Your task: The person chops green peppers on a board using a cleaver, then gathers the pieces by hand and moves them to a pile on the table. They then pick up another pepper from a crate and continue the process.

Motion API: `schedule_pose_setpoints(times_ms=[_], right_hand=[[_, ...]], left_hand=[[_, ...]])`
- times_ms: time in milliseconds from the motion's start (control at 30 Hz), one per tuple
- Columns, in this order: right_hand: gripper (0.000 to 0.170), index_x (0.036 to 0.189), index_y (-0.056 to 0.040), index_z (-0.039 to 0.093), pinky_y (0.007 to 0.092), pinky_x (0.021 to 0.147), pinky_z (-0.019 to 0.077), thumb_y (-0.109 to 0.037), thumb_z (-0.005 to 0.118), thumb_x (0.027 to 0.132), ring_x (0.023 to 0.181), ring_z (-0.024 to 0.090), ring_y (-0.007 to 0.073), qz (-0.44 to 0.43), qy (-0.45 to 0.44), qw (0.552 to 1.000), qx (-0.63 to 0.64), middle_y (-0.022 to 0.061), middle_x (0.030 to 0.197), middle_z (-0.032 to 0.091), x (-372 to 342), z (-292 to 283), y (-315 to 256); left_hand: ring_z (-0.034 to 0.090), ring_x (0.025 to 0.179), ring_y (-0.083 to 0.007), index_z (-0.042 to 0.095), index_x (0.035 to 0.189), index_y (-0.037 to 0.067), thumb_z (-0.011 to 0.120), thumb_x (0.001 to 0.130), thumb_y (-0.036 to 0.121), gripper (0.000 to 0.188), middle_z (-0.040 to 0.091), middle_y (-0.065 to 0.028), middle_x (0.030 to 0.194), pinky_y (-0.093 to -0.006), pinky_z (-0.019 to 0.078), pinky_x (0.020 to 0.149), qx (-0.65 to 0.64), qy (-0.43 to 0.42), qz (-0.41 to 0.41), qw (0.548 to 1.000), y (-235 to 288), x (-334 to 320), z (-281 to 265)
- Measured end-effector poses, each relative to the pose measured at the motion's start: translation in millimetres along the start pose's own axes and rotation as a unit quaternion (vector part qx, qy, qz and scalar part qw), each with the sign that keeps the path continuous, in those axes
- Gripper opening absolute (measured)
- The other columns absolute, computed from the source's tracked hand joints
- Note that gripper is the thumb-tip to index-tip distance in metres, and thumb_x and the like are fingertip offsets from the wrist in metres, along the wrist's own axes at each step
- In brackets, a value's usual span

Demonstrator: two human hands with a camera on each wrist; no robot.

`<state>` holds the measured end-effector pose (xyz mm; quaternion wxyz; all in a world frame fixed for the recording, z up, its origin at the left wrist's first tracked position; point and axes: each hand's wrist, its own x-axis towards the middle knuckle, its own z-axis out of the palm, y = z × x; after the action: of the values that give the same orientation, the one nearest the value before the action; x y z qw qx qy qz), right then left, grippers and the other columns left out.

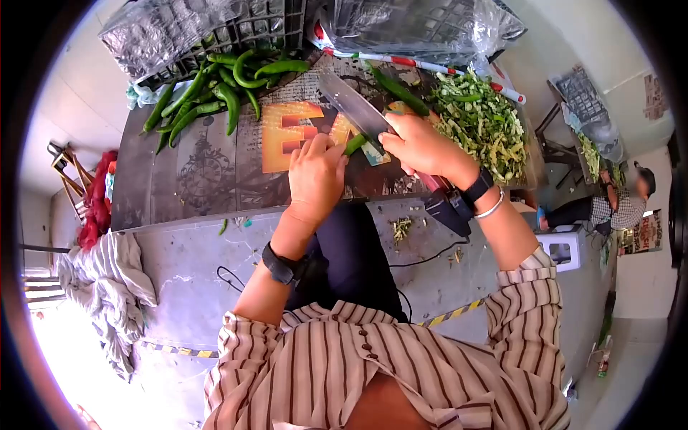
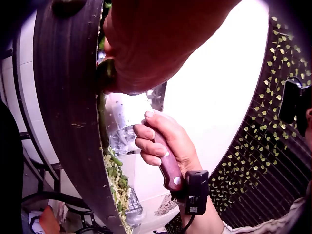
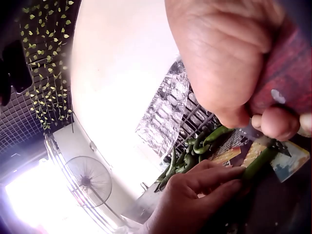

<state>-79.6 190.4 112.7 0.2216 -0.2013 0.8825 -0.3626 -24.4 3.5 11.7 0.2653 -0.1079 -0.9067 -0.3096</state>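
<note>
In the head view my right hand (image 1: 430,147) grips a broad knife (image 1: 355,104) by its reddish-brown handle, which shows riveted in the left wrist view (image 2: 168,163). My left hand (image 1: 315,172) pinches a green chili pepper (image 1: 355,144) against the dark table, its fingers bent over the near end. The blade's heel lies right beside the pepper's far end. In the right wrist view the left hand (image 3: 200,190) holds the pepper (image 3: 258,163) just below the knife hand. A whole pepper (image 1: 398,89) lies beyond the blade, next to a heap of chopped green pepper (image 1: 484,129).
A pile of whole peppers (image 1: 229,86) covers the table's far left. Black crates (image 1: 265,25) wrapped in plastic stand along the back edge. To the right, another person (image 1: 623,201) sits near a white stool (image 1: 562,247). Pepper scraps (image 1: 401,229) lie on the floor.
</note>
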Motion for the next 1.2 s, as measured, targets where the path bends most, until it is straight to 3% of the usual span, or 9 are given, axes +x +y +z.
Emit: schedule_pose_setpoints(times_ms=[1200], right_hand=[[0.022, 0.092, 0.0033, 0.045, 0.0327, 0.038, 0.0444, -0.018, 0.048, 0.096, 0.044, 0.055, 0.0158, 0.016, 0.019, 0.999, 0.024, 0.0069, 0.063, 0.053, 9.0, 7.3, -4.7]], left_hand=[[0.060, 0.082, -0.0246, 0.067, 0.081, 0.011, 0.069, 0.080, 0.017, 0.007, 0.057, -0.0034, 0.083, -0.0398, 0.0420, 0.070, 0.007, 0.026, 0.008, 1.000, -6.5, 1.5, 7.7]])
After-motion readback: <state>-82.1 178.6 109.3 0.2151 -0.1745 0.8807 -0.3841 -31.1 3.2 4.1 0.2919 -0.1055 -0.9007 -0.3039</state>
